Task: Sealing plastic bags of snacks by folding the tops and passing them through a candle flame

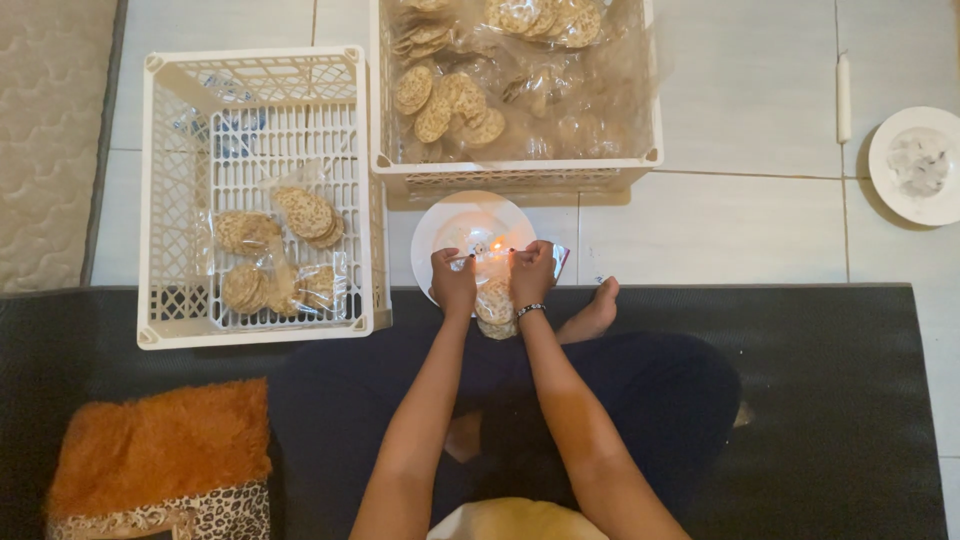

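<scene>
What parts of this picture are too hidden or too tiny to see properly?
- Head view: the bag of crackers is mostly hidden behind the left hand and right hand.
- The candle flame on the white plate is too small and bright; its candle cannot be made out.
- The far crate is cut off by the top edge.
- The orange cushion is cut off at the bottom.

We see a white crate (pixel 160 200) holding bagged crackers (pixel 305 213) on the tiled floor (pixel 740 230), an unlit candle (pixel 843 97) beside a wax-crusted white plate (pixel 885 185), and an orange furry cushion (pixel 160 445).
</scene>
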